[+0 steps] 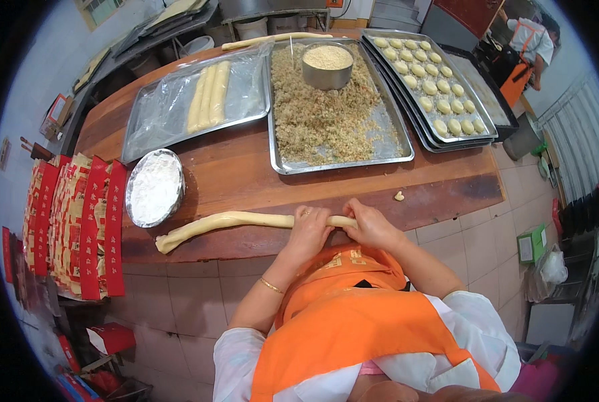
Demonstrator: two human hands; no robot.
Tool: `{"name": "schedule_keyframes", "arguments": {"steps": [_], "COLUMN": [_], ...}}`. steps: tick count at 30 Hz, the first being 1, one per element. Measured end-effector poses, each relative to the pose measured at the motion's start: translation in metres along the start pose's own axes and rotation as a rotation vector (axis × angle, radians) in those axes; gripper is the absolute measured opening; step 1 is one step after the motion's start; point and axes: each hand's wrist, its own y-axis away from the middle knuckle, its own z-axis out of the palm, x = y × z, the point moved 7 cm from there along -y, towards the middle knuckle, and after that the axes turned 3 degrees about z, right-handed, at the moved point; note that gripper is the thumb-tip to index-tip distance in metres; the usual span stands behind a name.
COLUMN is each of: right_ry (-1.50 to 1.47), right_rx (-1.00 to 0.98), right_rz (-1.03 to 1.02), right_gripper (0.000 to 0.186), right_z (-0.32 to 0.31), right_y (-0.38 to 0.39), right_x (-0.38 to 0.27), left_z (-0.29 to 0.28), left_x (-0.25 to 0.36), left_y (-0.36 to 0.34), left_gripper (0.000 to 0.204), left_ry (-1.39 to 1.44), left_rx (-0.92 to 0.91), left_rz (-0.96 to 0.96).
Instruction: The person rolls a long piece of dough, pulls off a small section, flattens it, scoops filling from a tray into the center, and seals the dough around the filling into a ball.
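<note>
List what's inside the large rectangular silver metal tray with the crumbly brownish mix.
Crumbly brownish mix covers most of the tray; a round metal container there holds pale yellow granules. Hidden: whatever is directly beneath the container, and the tray floor under the mix.

The table (pixel 246 182) is smooth, glossy wood; the tray (pixel 388 137), shiny metal; the sheet (pixel 165 100), glossy, wrinkled plastic. The dough (pixel 232 220) is smooth, the filling (pixel 313 134) rough, the apron (pixel 353 335) matt cloth.
</note>
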Motion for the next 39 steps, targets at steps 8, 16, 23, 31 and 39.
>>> {"name": "schedule_keyframes", "arguments": {"steps": [8, 16, 23, 31, 39], "right_ry": [0.131, 0.275, -0.966, -0.708, 0.353], "right_rx": [-0.056, -0.135, -0.27, -0.104, 0.548], "right_rz": [-0.115, -0.192, 0.048, 0.174, -0.005], "right_gripper": [0.025, 0.025, 0.023, 0.029, 0.017], "right_z": [0.021, 0.016, -0.015, -0.003, -0.087], "right_y": [-0.01, -0.011, 0.002, 0.011, 0.034], "right_x": [-0.006, -0.01, -0.002, 0.06, 0.067], "left_z": [0.015, 0.032, 0.024, 0.049, 0.051], "left_x": [0.008, 0.014, 0.017, 0.016, 0.008], "left_y": [-0.003, -0.007, -0.015, -0.035, -0.071], "left_gripper": [0.009, 0.012, 0.029, 0.033, 0.016], "left_ry": [-0.209, -0.358, -0.344, 0.726, 0.09], "left_rx": [-0.057, -0.073, 0.005, -0.077, 0.064], "left_rz": [0.061, 0.039, -0.023, -0.398, -0.202]}}
